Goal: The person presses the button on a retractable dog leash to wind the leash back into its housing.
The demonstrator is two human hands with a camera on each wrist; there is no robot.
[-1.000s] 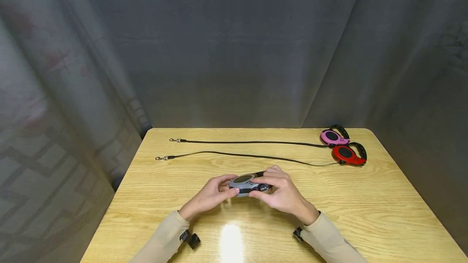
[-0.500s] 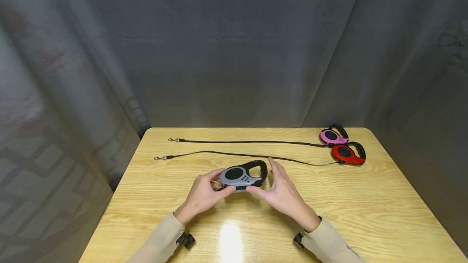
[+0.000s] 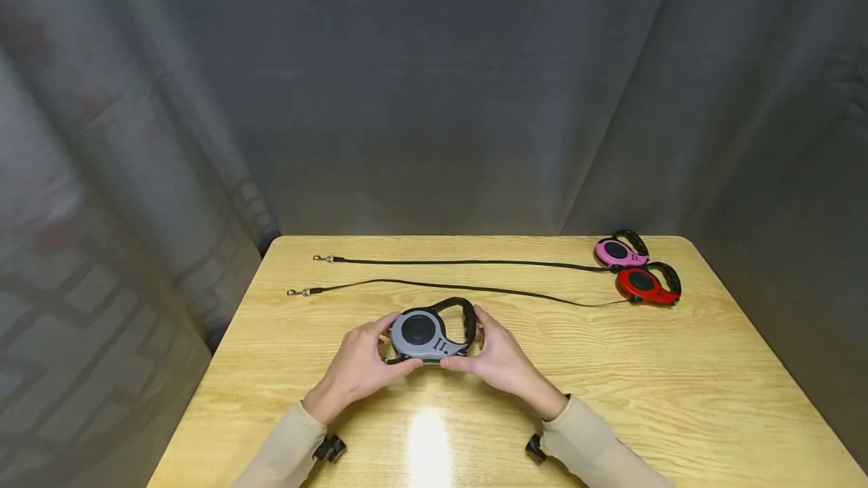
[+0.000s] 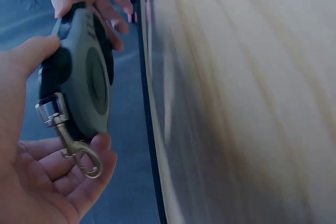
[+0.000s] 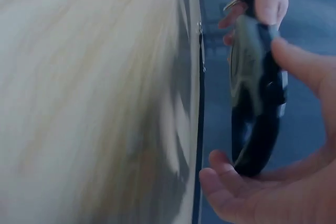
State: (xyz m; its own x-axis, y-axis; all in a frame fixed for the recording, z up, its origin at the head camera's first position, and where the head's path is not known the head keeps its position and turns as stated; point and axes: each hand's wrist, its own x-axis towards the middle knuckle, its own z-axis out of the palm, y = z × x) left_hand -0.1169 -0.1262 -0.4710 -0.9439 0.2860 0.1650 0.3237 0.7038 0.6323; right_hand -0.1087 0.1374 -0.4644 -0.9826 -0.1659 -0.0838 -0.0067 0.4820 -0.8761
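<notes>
A grey and black retractable dog leash (image 3: 418, 330) is held over the near middle of the table, its round black centre facing up in the head view. My left hand (image 3: 358, 361) grips its rounded end between thumb and fingers. On the opposite side, my right hand (image 3: 500, 358) holds the black loop handle (image 5: 261, 145), thumb along the near edge and fingers at the handle's outer end. In the left wrist view a metal snap clip (image 4: 79, 153) hangs at the leash's end, beside my left fingers. No cord is seen pulled out of this leash.
At the back right of the wooden table (image 3: 678, 390) lie a pink leash (image 3: 615, 251) and, touching it, a red leash (image 3: 640, 282). Their black cords stretch left, ending in metal clips (image 3: 300, 293). Grey curtains (image 3: 434, 96) surround the table.
The grey leash has turned from edge-on to face-up and shifted left. My right hand has opened out from around the handle, then closed in on its outer end.
</notes>
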